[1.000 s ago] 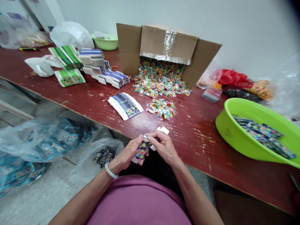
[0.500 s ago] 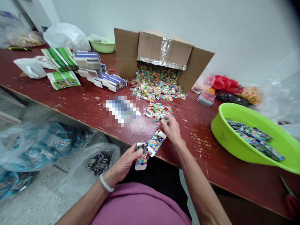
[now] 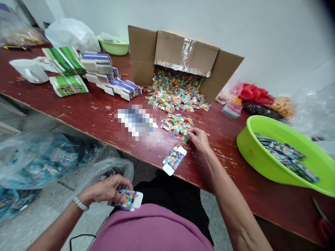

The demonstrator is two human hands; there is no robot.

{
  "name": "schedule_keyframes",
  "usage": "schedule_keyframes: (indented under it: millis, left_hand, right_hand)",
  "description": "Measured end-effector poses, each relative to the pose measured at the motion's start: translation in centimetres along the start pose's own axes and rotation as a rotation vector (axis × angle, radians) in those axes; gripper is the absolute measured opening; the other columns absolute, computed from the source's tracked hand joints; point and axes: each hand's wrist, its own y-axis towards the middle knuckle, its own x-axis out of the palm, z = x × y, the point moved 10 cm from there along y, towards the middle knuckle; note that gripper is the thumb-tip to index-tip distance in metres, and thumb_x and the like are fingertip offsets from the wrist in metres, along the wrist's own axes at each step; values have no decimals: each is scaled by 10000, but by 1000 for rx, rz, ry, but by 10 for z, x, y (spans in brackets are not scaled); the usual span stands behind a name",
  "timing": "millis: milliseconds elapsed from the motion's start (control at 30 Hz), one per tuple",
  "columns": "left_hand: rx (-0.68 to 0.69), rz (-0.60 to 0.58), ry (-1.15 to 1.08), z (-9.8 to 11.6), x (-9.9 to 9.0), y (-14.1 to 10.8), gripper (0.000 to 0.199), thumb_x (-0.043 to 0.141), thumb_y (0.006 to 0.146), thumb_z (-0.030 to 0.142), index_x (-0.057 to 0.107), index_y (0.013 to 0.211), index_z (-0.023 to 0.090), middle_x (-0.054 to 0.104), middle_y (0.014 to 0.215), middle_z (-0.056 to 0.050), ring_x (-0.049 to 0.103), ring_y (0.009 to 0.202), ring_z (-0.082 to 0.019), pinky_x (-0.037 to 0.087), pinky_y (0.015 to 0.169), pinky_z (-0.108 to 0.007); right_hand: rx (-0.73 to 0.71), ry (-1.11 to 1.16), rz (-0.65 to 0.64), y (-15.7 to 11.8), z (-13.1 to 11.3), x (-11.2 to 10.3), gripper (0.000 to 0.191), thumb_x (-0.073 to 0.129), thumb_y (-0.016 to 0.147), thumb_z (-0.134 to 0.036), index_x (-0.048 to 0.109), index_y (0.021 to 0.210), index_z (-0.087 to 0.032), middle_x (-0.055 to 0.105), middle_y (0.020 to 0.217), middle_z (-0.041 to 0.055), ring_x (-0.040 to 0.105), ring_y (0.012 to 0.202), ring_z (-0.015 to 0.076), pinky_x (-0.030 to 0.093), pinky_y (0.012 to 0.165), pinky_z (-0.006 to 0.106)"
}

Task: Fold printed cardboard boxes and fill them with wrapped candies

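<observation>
Printed carton (image 3: 128, 199) is what I have clamped in the left hand (image 3: 111, 188), low beside the purple shirt (image 3: 154, 226), white flap sticking out. I have the right hand (image 3: 200, 139) well apart, fingers at the candy packets (image 3: 176, 122) on the worktop (image 3: 146, 148); whether they grip one, I cannot tell. A second carton (image 3: 175, 158) lies near the worktop's edge.

On the table (image 3: 220, 139) I see the carton (image 3: 171, 50) at the back, sweets (image 3: 178, 97) spread in and before it, then a nearer pile (image 3: 174, 122) with the right hand (image 3: 200, 139) at its right side. Before that pile, at the front edge, lies a box (image 3: 174, 158). Stacks (image 3: 98, 66) sit left of the carton, a mug (image 3: 31, 72) farther left; far right, packets (image 3: 288, 151) lie in a tub (image 3: 258, 160).
</observation>
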Motion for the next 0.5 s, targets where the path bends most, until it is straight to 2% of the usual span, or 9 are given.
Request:
schedule_keyframes:
  millis: [67, 133, 233, 300, 400, 500]
  left_hand:
    - [-48, -51, 115, -9, 0, -1, 266, 805, 494, 216, 762, 756, 227, 676, 744, -17, 605, 723, -234, 436, 589, -252]
    - [-22, -99, 98, -6, 6, -1, 261, 794, 552, 267, 746, 805, 228, 675, 799, -13, 606, 791, -231, 452, 648, -247]
    - [62, -129, -150, 16, 18, 1, 311, 709, 728, 379, 673, 1000, 233, 669, 911, -14, 614, 814, -205, 478, 684, -255]
    - [106, -108, -289, 35, 25, 3, 373, 656, 804, 409, 590, 1124, 229, 677, 1015, -45, 639, 801, -195, 493, 687, -273]
    - [177, -98, -390, 65, 40, 8, 392, 630, 853, 391, 520, 1185, 214, 694, 1014, -82, 672, 737, -179, 481, 648, -261]
    - [223, -99, -442, 87, 56, 11, 370, 634, 857, 337, 513, 1185, 217, 688, 982, -63, 675, 687, -153, 470, 617, -236]
  right_hand:
    - [45, 115, 31, -10, 0, -6, 364, 653, 730, -506, 690, 822, -155, 628, 628, 12, 517, 543, 147, 425, 535, 275]
    - [77, 212, 46, -24, -7, -10, 417, 678, 709, -552, 680, 834, -154, 626, 622, 8, 509, 503, 132, 424, 494, 268]
    - [140, 447, 4, -50, -22, -4, 400, 788, 650, -513, 681, 810, -163, 645, 645, 13, 545, 519, 126, 446, 485, 254]
    - [187, 609, -52, -68, -34, 6, 374, 846, 622, -460, 695, 793, -164, 650, 643, 11, 559, 534, 122, 449, 484, 239]
    - [223, 700, -97, -92, -49, 19, 346, 876, 613, -413, 711, 790, -166, 659, 655, 3, 577, 556, 113, 455, 491, 220]
    - [224, 725, -125, -108, -60, 30, 339, 874, 618, -412, 704, 778, -167, 665, 641, -2, 583, 549, 113, 463, 495, 220]
